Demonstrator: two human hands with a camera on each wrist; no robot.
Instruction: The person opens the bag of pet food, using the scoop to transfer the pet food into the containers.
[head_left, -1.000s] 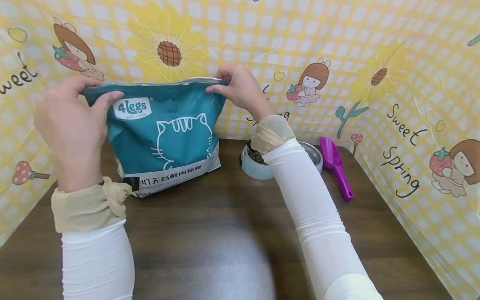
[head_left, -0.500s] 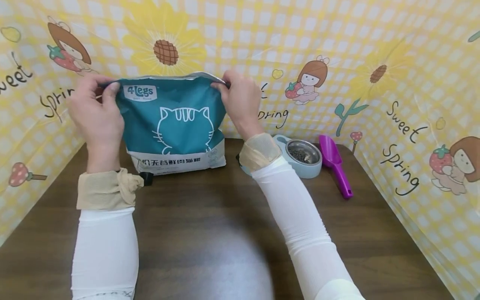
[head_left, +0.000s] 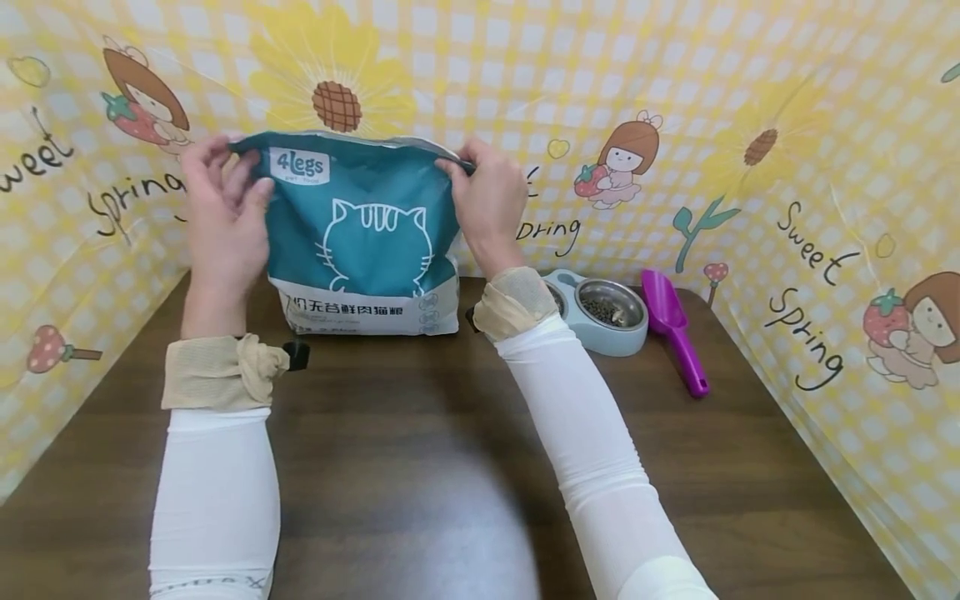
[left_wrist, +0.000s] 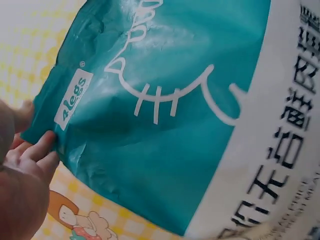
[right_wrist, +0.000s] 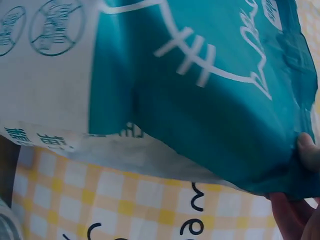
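A teal and white pet food bag [head_left: 375,242], printed with a cat outline and a 4Legs label, stands upright near the back of the table. At its top left corner is my left hand [head_left: 225,225], fingers bent about the edge and thumb in front. The left wrist view shows those fingers [left_wrist: 42,150] against the corner. My right hand [head_left: 491,200] pinches the top right corner; in the right wrist view its thumb [right_wrist: 307,150] presses the front of the bag. The top edge runs between both hands, and the bag's inside is hidden.
To the right of the bag, a light blue double feeding bowl [head_left: 600,337] holds brown kibble; my right wrist partly covers it. A purple scoop [head_left: 675,329] lies beside it. Patterned cloth walls [head_left: 525,75] enclose the brown table [head_left: 390,467].
The bag has shifted right and back and now faces squarely forward. Both hands moved with it. My left thumb has come away from the corner it pinched, and the right bowl came into sight.
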